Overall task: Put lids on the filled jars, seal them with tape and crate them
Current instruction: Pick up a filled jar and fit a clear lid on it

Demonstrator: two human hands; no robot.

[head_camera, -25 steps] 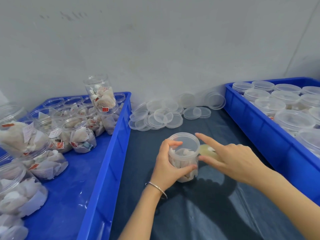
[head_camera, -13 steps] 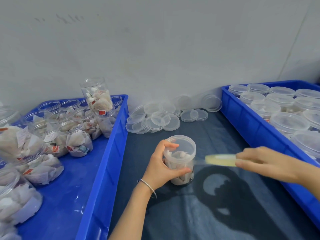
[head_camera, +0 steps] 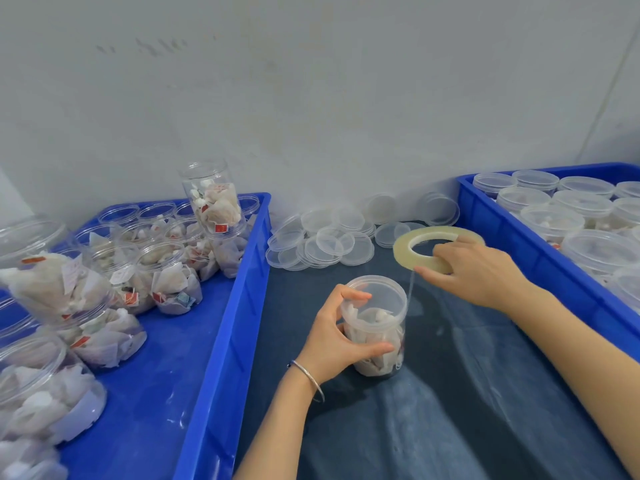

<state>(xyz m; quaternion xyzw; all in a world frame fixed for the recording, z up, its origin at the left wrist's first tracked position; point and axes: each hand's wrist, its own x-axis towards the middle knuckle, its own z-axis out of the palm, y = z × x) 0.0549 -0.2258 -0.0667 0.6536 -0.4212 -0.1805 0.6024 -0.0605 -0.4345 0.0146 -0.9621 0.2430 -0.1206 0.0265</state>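
A clear plastic jar (head_camera: 377, 327) filled with white tea bags stands upright on the dark cloth, a clear lid on top. My left hand (head_camera: 332, 337) wraps around its left side, thumb low, fingers at the rim. My right hand (head_camera: 474, 271) holds a flat, pale yellow tape roll (head_camera: 415, 249) above and to the right of the jar. A thin strip of tape (head_camera: 409, 289) runs down from the roll to the jar's right side.
A blue crate (head_camera: 221, 323) on the left holds several open filled jars. A blue crate (head_camera: 540, 244) on the right holds several lidded jars. Loose clear lids (head_camera: 318, 244) lie in a pile by the grey wall behind the jar.
My right hand left the jar's side, swung out to the right, then rose with the tape roll, which now lies flat to the camera. A strip now stretches to the jar. My left hand kept its grip.
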